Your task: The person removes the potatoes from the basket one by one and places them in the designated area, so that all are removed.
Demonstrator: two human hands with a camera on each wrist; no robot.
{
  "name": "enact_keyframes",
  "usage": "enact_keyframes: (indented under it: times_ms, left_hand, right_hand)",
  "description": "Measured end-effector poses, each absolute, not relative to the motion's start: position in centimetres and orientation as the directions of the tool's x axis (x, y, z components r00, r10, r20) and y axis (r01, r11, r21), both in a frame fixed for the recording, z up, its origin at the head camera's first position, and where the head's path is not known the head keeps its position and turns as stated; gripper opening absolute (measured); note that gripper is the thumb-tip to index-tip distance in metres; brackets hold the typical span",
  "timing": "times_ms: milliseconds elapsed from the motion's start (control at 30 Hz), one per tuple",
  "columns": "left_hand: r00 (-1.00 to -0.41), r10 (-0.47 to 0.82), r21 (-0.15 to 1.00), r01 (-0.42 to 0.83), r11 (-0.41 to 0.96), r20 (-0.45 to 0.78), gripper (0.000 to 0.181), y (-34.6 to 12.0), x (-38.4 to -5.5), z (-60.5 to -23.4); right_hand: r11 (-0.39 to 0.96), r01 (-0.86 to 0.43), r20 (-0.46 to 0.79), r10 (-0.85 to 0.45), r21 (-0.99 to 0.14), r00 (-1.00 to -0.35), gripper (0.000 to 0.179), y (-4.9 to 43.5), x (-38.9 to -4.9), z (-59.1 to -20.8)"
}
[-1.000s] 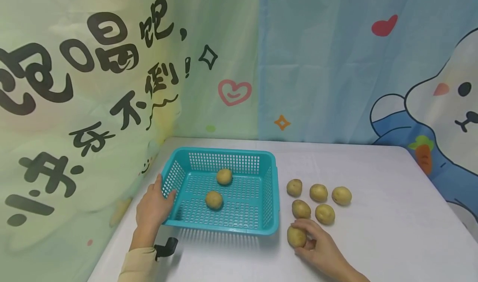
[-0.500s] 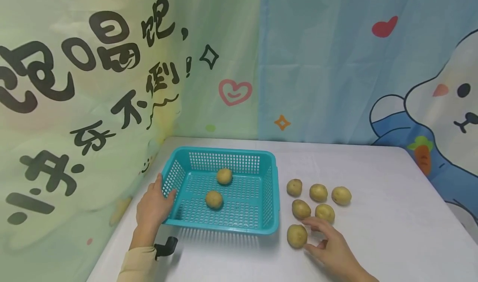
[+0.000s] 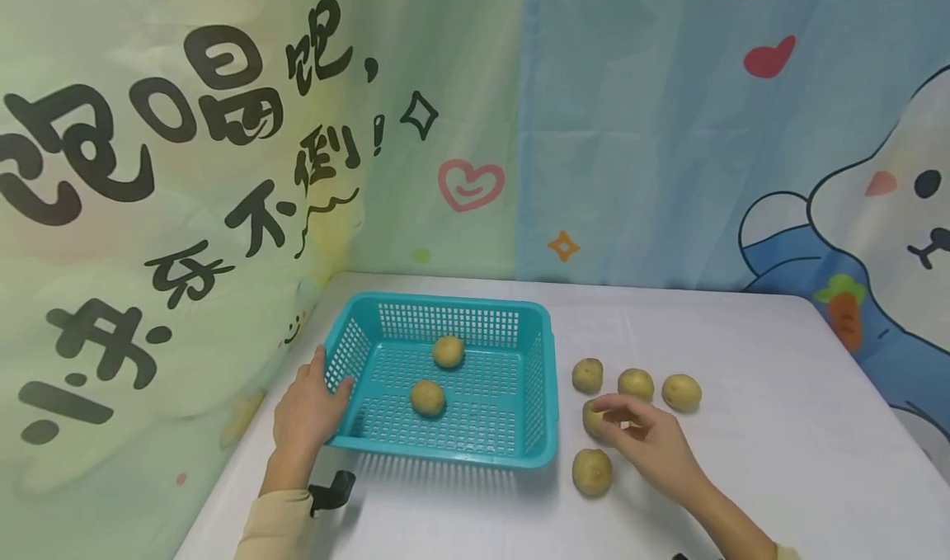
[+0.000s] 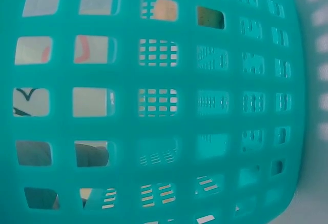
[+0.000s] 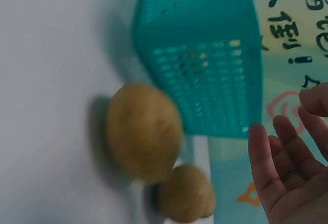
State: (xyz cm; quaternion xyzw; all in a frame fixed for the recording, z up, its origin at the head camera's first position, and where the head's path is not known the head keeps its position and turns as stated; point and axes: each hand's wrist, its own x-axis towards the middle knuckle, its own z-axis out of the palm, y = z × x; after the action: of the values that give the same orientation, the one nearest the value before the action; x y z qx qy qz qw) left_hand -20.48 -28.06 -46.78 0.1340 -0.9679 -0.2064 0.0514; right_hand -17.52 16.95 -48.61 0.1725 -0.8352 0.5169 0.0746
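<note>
One teal basket [image 3: 486, 399], long axis left to right

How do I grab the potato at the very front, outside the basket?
Probably pinch the front potato across its rounded middle, coming from above and the right. It's round with no handle, sits apart from the other potatoes, and the basket lies to its left.
</note>
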Motion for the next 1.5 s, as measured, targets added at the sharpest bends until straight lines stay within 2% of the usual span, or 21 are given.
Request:
enact_keyframes:
  times_ms: [167,267,633,900,1033,1300,1400,1500]
  left_hand:
    - [-0.96,-0.277,0.416,-0.235,0.879,0.042,0.076,-28.0,-20.4,-46.6]
    - [-0.961,-0.273,0.416,-0.231,0.879,0.042,0.076,-28.0,-20.3,-46.6]
    - [-0.96,-0.277,0.402,-0.239,0.884,0.038,0.076,-27.9,-20.2,-46.3]
    - [-0.959,-0.28,0.406,-0.242,0.882,0.037,0.076,-28.0,-20.3,-46.6]
    - [-0.958,-0.283,0.407,-0.243,0.88,0.041,0.076,-27.9,-20.4,-46.7]
    - [-0.957,-0.285,0.406,-0.238,0.882,0.058,0.076,-27.9,-20.5,-47.0]
    - [-0.957,-0.285,0.407,-0.239,0.882,0.056,0.076,-27.9,-20.4,-46.9]
    - [-0.956,-0.286,0.407,-0.239,0.882,0.058,0.076,-27.9,-20.4,-46.9]
  right_hand:
    - [0.298,-0.372,0.289,-0.287,-0.879,-0.913,0.018,14.5,-18.6,-46.5]
    - [0.277,-0.351,0.252,-0.334,-0.895,-0.908,0.02,12.9,-19.3,-45.3]
    - [0.375,-0.365,0.13,-0.524,-0.852,-0.842,0.023,7.6,-22.4,-43.3]
    - [0.449,-0.4,0.009,-0.656,-0.799,-0.755,0.033,4.7,-25.0,-42.5]
    - [0.462,-0.359,-0.018,-0.633,-0.811,-0.774,0.032,3.5,-26.1,-42.7]
    - [0.408,-0.249,0.048,-0.442,-0.879,-0.895,0.027,1.5,-28.2,-43.3]
    - [0.398,-0.245,0.059,-0.425,-0.884,-0.903,0.026,1.0,-28.8,-43.6]
    - [0.399,-0.274,0.066,-0.463,-0.875,-0.884,0.027,0.4,-29.2,-44.2]
